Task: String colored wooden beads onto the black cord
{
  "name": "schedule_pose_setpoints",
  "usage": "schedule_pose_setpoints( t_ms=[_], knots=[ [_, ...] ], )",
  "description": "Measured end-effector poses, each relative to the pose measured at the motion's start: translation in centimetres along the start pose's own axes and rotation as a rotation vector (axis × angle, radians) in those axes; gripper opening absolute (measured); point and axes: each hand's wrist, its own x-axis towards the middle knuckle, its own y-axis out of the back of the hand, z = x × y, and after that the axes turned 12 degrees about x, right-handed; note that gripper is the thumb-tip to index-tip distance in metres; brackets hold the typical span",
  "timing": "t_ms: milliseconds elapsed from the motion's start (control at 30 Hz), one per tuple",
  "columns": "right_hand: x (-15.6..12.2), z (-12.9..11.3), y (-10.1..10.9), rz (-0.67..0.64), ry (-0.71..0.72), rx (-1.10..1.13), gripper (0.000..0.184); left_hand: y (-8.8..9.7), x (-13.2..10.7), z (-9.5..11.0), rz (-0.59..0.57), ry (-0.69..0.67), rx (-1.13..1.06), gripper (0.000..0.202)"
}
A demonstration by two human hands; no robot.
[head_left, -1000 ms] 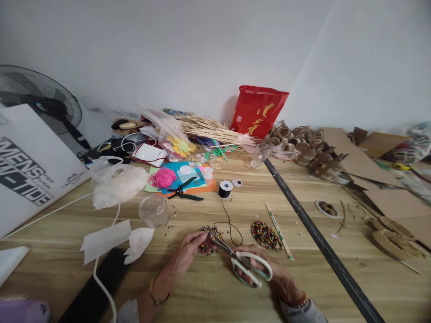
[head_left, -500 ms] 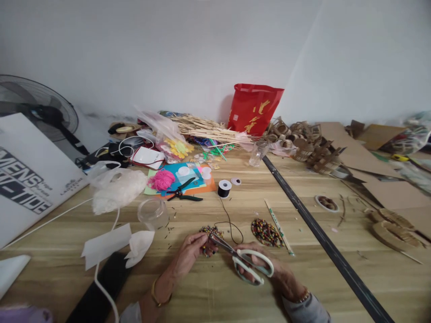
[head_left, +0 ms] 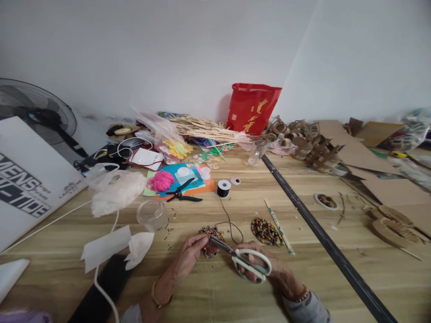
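My right hand grips white-handled scissors, with the blades pointing left toward my left hand. My left hand is pinched on a small beaded piece of coloured beads lying on the wooden table. The scissor tips meet the fingers at that piece. A thin black cord runs from the hands up to a black spool. A second flat patch of coloured beads lies just right of the cord.
A clear jar, white paper scraps and a white plastic bag lie to the left. Black pliers rest on coloured sheets. A red bag, bamboo sticks, cardboard pieces and a black strip crowd the back and right.
Both hands stay at the beaded piece; the scissor blades have closed a little toward my left fingers. The view has shifted slightly.
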Motion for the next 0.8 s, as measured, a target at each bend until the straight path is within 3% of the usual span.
schedule_pose_setpoints(
  t_ms=[300,800],
  knots=[
    [0.3,-0.6,-0.7,-0.029,0.006,-0.062,0.052,0.0,0.0,-0.1,0.013,-0.027,0.029,0.037],
    [1.0,1.4,-0.3,-0.004,-0.064,0.229,0.042,-0.3,0.0,0.5,0.046,-0.038,0.037,0.035]
  ],
)
